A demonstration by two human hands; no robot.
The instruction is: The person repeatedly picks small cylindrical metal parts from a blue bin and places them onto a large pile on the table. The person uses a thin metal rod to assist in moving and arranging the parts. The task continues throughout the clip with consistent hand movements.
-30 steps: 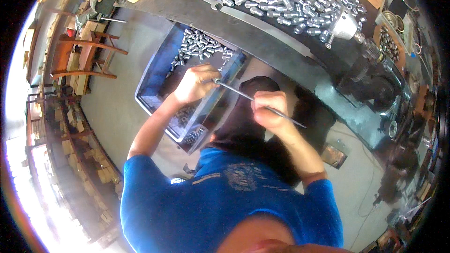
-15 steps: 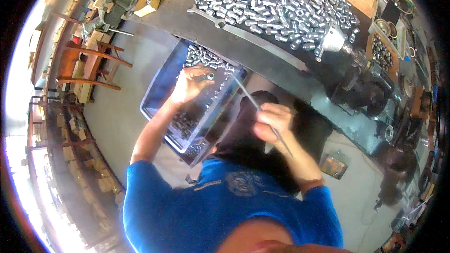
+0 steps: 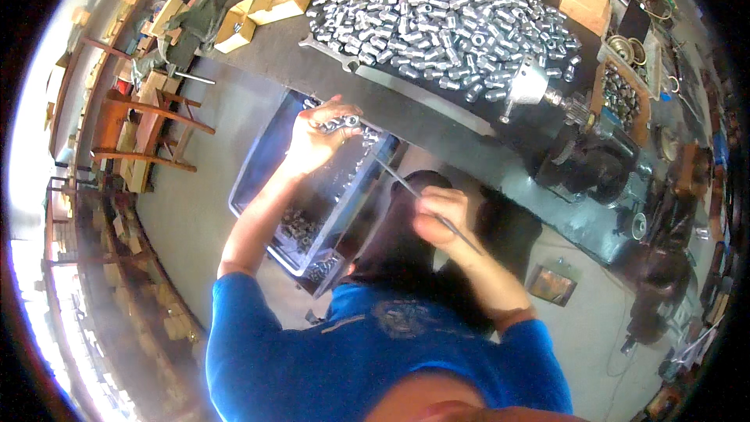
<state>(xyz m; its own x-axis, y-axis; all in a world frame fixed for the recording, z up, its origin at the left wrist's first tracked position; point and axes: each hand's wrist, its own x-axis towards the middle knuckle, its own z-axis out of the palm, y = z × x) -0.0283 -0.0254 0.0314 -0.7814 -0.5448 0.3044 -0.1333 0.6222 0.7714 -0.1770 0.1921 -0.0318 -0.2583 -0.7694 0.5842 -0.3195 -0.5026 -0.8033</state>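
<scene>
My left hand [image 3: 308, 147] is closed around several small shiny metal fittings [image 3: 341, 123] above a blue plastic bin [image 3: 244, 180]. In my right hand [image 3: 442, 212] is a thin metal rod [image 3: 402, 181], gripped near its middle. The rod slants up and left, its far tip by the bin's right rim, apart from my left hand. More metal fittings [image 3: 301, 227] lie inside the bin, partly hidden by my left forearm.
A large heap of metal fittings [image 3: 445, 23] covers the dark workbench [image 3: 266, 53]. A wrench [image 3: 328, 53] and a long flat metal bar [image 3: 422, 95] lie before it. Yellow boxes [image 3: 281, 1] stand behind. A machine with a chuck [image 3: 527, 84] is at right; a wooden chair [image 3: 148, 129] stands left.
The rod's tip has dropped a little, away from my left hand, and my right hand has shifted slightly left and down. More fittings now show in my left hand.
</scene>
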